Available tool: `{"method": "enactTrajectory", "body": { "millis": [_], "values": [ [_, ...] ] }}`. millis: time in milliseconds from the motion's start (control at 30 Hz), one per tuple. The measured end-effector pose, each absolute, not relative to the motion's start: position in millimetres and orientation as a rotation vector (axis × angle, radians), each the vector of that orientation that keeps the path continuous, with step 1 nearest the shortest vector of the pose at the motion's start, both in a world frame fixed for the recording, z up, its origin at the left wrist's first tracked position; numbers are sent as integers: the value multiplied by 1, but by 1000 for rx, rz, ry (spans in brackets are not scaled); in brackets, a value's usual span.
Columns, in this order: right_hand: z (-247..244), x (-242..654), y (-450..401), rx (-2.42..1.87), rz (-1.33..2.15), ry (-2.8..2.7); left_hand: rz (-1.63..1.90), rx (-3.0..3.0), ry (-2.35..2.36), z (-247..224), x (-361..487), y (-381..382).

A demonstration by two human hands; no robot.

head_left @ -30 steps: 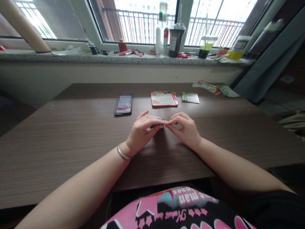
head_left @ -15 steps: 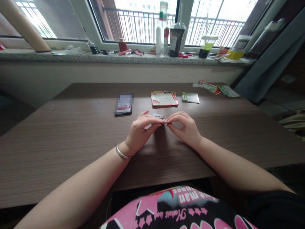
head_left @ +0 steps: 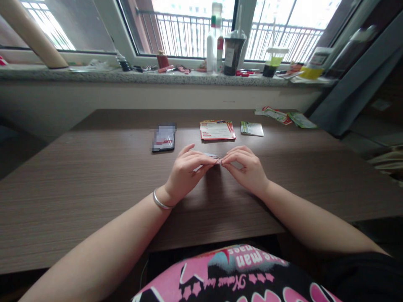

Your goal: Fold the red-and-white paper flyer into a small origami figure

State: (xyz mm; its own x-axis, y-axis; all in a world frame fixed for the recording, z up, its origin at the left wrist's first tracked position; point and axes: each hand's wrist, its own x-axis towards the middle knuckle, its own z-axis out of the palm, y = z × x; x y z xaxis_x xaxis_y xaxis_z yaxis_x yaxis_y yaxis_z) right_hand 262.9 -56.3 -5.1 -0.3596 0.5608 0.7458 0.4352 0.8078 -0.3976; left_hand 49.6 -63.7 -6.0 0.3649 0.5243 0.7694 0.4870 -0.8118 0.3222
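Observation:
Between my two hands, above the middle of the table, is a small thin printed piece (head_left: 212, 155) with pale blue and pinkish marks. Its near edge is pinched by the thumb and fingers of my left hand (head_left: 187, 170), which hide much of it. The fingertips of my right hand (head_left: 247, 168) close on the edge just to the right, almost touching the left ones. Whether the piece is paper or a plastic sachet cannot be made out. Just beyond my hands lies a stack of red-edged printed cards (head_left: 217, 130).
A phone (head_left: 163, 137) lies left of the card stack, and a smaller green-edged stack (head_left: 252, 128) lies to its right. Flat green and red packets (head_left: 277, 115) rest at the far right corner. Bottles and cups line the windowsill (head_left: 189, 79) behind the table (head_left: 94, 176).
The thin piece has tilted so that less of its face shows above my left fingers. My hands have shifted only slightly, with both still pinching its edge.

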Motion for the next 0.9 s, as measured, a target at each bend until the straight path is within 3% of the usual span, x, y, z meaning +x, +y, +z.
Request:
{"method": "enactTrajectory", "body": {
  "millis": [300,567,900],
  "values": [
    [-6,262,-62,-759,-36,-2087,1310,2858,1153,-1,51,-68],
    [-7,262,-57,-743,93,-2054,1323,2757,1130,-7,50,-63],
    [-6,258,-65,-724,-66,-2119,1225,2922,1103,-8,52,-67]
  ]
}}
